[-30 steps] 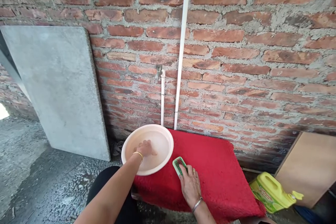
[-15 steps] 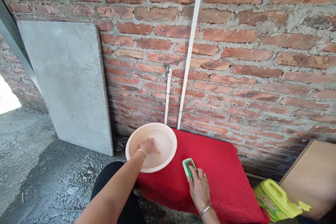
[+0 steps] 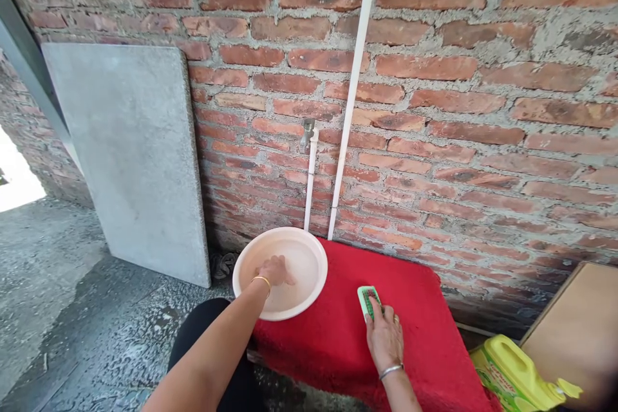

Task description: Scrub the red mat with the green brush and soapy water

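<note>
My left hand [image 3: 273, 268] dips into the cloudy water of a pale pink basin [image 3: 240, 297], a gold bangle at the wrist. Its fingers look loosely apart, though the water partly hides them, and I see nothing held. The basin rests on the left end of a red cloth [image 3: 333, 341] draped over a low surface. To the right, my right hand [image 3: 385, 337], with a silver bangle, grips a green and white scrub brush [image 3: 365, 293] lying against the cloth. The index finger reaches over the green part of the brush.
A yellow jug [image 3: 519, 367] stands at the cloth's right, beside a tan board [image 3: 574, 328]. Behind are a brick wall, a tap [image 3: 307, 132] and a white pipe [image 3: 351, 90]. A grey slab [image 3: 130, 161] leans at left over wet concrete floor [image 3: 116, 328].
My right hand has slid the scrub brush to the right across the red cloth. My left hand stays in the basin, nearly still. The view has shifted slightly.
</note>
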Demonstrator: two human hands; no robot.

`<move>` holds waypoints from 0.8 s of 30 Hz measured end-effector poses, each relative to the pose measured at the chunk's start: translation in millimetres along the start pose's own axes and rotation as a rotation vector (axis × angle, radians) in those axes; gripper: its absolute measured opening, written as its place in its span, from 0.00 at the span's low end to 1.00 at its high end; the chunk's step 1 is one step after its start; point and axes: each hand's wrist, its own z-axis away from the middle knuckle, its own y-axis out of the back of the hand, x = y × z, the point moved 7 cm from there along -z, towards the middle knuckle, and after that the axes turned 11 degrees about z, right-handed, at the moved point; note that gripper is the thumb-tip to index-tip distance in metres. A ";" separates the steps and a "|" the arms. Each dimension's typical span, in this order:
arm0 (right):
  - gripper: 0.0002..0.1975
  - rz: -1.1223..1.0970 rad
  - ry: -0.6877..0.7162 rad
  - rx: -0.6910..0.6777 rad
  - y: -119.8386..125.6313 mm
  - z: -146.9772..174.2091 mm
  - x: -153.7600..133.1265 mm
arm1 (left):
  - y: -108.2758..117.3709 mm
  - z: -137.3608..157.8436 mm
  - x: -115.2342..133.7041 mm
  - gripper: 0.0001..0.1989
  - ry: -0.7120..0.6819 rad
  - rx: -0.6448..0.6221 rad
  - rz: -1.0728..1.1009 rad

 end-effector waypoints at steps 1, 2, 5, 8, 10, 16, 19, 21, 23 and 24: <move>0.23 -0.019 0.028 0.008 -1.9 8.0 -2.7 | -0.2 0.3 -0.1 0.37 0.007 -0.005 -0.002; 0.23 -0.044 0.065 0.019 -3.3 16.3 -8.6 | -0.6 0.6 0.0 0.37 0.009 -0.013 -0.008; 0.22 -0.128 0.182 0.052 -4.9 35.6 -37.2 | -1.6 1.1 0.0 0.37 0.003 -0.020 -0.018; 0.22 -0.161 0.233 0.053 -2.0 34.9 -63.3 | -1.9 0.7 -0.4 0.37 -0.012 -0.010 -0.009; 0.23 -0.150 0.232 0.044 2.4 23.8 -71.1 | -2.3 0.6 -0.7 0.37 -0.013 -0.011 -0.017; 0.22 -0.060 0.107 0.033 9.2 -9.5 -43.2 | -2.5 1.5 0.2 0.41 -0.007 -0.028 -0.056; 0.23 -0.028 0.052 0.043 4.1 -6.6 -23.1 | -1.5 1.3 0.4 0.39 -0.012 -0.020 -0.036; 0.23 -0.032 0.045 0.049 -0.5 2.4 -17.3 | -1.5 1.0 0.6 0.37 -0.017 -0.020 -0.025; 0.23 -0.065 0.073 0.060 -4.1 14.5 -20.9 | -1.7 0.6 1.0 0.37 -0.022 -0.021 -0.023; 0.23 -0.089 0.095 0.066 -5.1 20.8 -26.0 | -1.9 0.4 1.2 0.37 -0.023 -0.022 -0.029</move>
